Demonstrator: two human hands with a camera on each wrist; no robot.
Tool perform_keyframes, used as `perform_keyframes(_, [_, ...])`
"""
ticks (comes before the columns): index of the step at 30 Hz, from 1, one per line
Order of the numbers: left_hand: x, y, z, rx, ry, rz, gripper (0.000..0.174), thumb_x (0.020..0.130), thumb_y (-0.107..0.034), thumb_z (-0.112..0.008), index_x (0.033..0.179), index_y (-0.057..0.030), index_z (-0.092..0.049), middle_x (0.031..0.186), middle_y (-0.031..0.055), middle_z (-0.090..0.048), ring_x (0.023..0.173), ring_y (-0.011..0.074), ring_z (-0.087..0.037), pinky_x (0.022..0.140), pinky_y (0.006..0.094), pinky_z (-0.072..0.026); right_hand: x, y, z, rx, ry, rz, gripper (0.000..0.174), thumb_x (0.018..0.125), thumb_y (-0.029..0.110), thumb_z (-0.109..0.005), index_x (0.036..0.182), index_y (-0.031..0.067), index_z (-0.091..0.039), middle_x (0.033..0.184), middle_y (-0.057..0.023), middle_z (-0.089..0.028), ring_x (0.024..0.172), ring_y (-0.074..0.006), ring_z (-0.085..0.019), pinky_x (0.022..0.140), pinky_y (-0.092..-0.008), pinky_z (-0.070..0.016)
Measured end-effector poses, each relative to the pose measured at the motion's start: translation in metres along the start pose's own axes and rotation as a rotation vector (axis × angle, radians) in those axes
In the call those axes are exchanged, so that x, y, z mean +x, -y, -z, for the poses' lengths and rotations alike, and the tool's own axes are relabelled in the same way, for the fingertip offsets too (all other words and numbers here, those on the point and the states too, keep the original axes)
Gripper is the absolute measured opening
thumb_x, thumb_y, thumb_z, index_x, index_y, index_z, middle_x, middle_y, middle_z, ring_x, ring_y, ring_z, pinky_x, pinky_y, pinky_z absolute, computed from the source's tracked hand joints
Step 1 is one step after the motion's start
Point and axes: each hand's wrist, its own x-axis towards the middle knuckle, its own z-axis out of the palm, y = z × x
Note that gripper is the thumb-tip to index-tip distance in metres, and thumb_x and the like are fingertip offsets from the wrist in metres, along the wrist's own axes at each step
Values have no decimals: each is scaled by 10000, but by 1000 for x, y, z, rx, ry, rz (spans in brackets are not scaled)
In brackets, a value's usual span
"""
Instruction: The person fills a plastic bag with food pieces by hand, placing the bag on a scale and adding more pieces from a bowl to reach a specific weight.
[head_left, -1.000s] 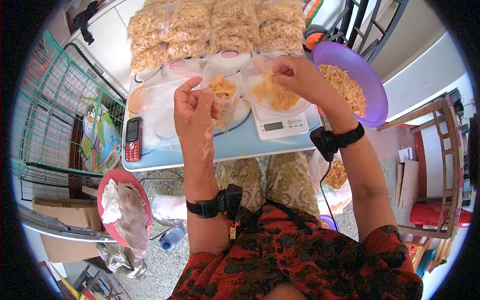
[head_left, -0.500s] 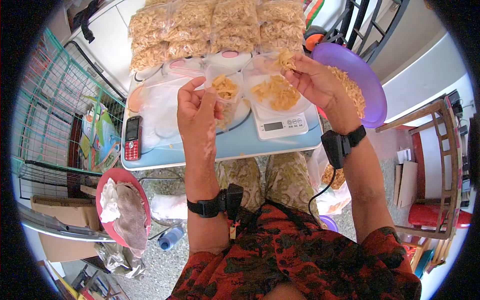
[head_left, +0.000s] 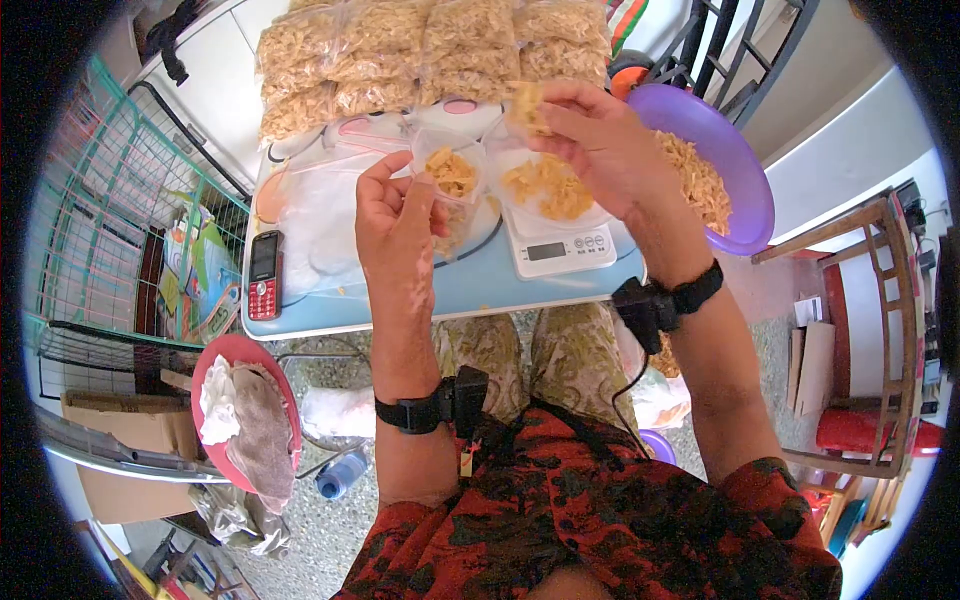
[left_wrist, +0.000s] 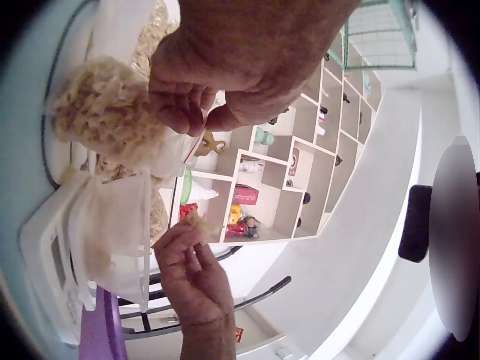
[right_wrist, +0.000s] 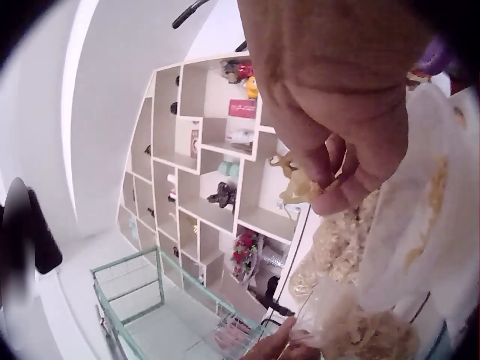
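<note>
In the head view my left hand [head_left: 395, 235] pinches the upper edge of a clear plastic bag [left_wrist: 109, 112] partly filled with pale yellow dried strips. The bag's mouth gapes upward. My right hand [head_left: 615, 155] pinches a small clump of the same strips [head_left: 527, 110], raised beside the bag and over a clear plastic tub [left_wrist: 112, 232]. More strips [head_left: 560, 190] lie on the tub's bottom. That tub sits on a white kitchen scale [head_left: 565, 255] with a small display. In the right wrist view, the clump pokes out between thumb and fingers.
Stacked filled bags [head_left: 430, 60] line the table's back. To the right, a purple basin [head_left: 745, 190] holds many strips. Flat clear bags [head_left: 325, 220] lie left of the left hand, near a red phone [head_left: 264, 275]. A red stool [head_left: 285, 400] bearing cloths stands at the lower left.
My right hand rose from the tub with a clump of strips, then moved left toward the bag's mouth. My left hand stays nearly still, holding the bag.
</note>
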Motion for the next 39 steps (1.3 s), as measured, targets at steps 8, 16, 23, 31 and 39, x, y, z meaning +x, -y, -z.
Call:
perform_keyframes(8, [-2, -6, 1, -22, -33, 20, 366, 885, -93, -614, 1206, 3, -467, 787, 37, -570, 616, 85, -541, 519, 215, -451, 13, -37, -52, -1045, 84, 543, 159, 830, 91, -618, 957, -2, -597, 801, -131, -607, 729, -238, -619, 661, -344, -485])
perform_keyframes(16, [1, -3, 13, 3, -41, -7, 399, 886, -154, -637, 1223, -10, -482, 793, 42, -589, 636, 104, -554, 539, 232, -462, 4, -27, -63, -1151, 220, 568, 155, 792, 77, -612, 931, 8, -617, 837, -167, -619, 742, -324, -605, 651, -390, -465])
perform_keyframes(23, [2, -5, 15, 16, -29, -61, 369, 887, -143, -620, 1205, -7, -494, 780, 35, -575, 615, 103, -540, 525, 229, -436, 27, -43, -64, -1274, 580, 578, 142, 814, 109, -599, 900, 10, -653, 839, -161, -639, 755, -327, -621, 671, -392, -488])
perform_keyframes(31, [6, -8, 27, 22, -123, -44, 354, 876, -116, -604, 1196, -7, -500, 778, 29, -570, 654, 101, -551, 530, 226, -434, 14, -20, -62, -1022, 419, 533, 183, 819, 80, -553, 973, 8, -621, 875, -156, -641, 790, -320, -630, 711, -390, -494])
perform_keyframes(39, [5, -3, 20, -35, -131, -28, 330, 873, -79, -590, 1176, 8, -493, 762, 28, -558, 609, 80, -518, 532, 212, -426, 4, -38, -69, -1304, 619, 539, 241, 805, 28, -476, 1011, 18, -601, 941, -170, -627, 899, -352, -608, 798, -395, -487])
